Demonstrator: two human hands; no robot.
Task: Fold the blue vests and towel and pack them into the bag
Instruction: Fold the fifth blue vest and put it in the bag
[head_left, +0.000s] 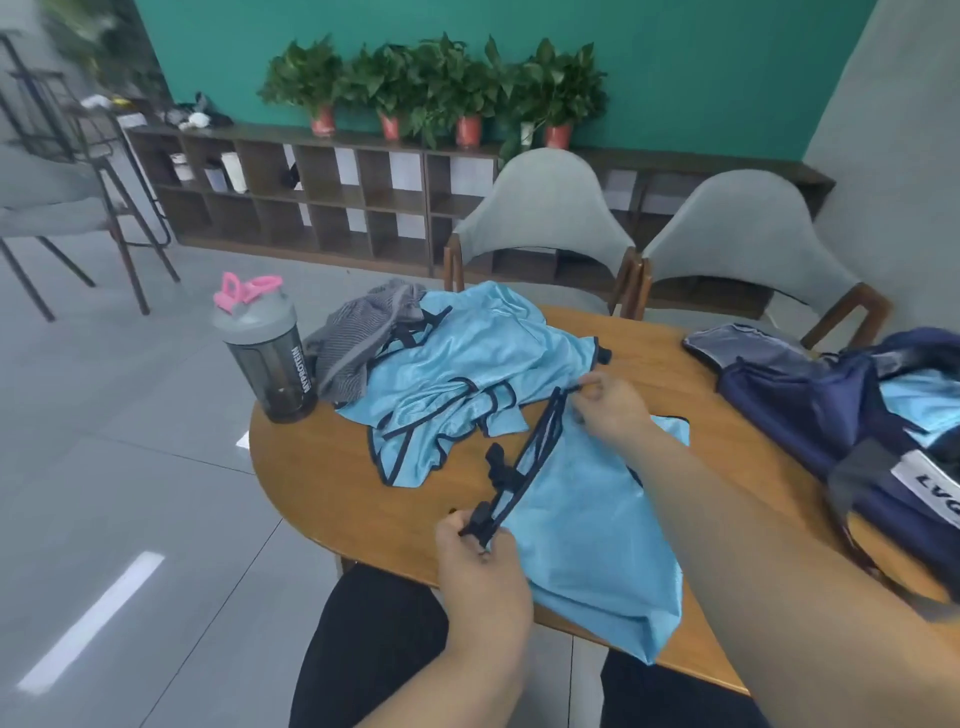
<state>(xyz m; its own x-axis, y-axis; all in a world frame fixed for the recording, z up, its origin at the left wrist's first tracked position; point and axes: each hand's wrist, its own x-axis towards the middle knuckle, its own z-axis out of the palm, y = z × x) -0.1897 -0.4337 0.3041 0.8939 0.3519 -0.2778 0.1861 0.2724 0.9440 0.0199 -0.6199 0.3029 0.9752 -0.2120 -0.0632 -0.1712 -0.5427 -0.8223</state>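
Your left hand (480, 564) and right hand (610, 405) each pinch the blue vest (582, 519) by its strap. It hangs over the near edge of the table (322, 483).

A teal wall (675, 62) backs a low dark shelf (311, 192), with grey chairs (545, 208) on grey floor tiles (130, 415).

I see a round wooden tabletop (332, 483). Far left edge: dark shaker bottle (265, 358), pink lid, upright. Just right of it is a crumpled grey striped towel (358, 338), touching a heap of blue vests (467, 364) mid-table. Near centre: one blue vest (582, 525), draped over the near edge. Right side: navy bag (831, 415), open, blue cloth inside.
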